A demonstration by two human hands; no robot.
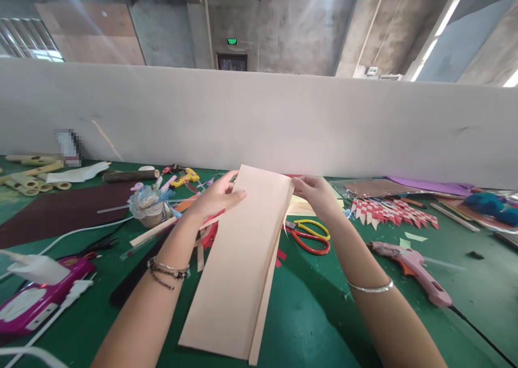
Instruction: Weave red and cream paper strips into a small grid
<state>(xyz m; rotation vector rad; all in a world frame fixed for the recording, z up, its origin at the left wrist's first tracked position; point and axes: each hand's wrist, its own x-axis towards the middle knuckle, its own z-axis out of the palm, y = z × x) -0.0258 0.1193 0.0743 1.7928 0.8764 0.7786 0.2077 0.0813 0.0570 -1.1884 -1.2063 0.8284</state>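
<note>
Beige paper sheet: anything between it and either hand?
Nothing visible: left hand holds the beige paper sheet by its left edge, right hand pinches its upper right corner. The scissors lie to the right, not between.

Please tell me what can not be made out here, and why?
In the head view:
Left hand: some fingers, hidden behind the rectangular cream paper sheet.
Scissors with yellow and red handles: blade tips, hidden by that sheet.
Magenta plastic power strip: one end, cut off by the left edge.
Pale object by the white wall: blurred into pixel blocks.
</note>
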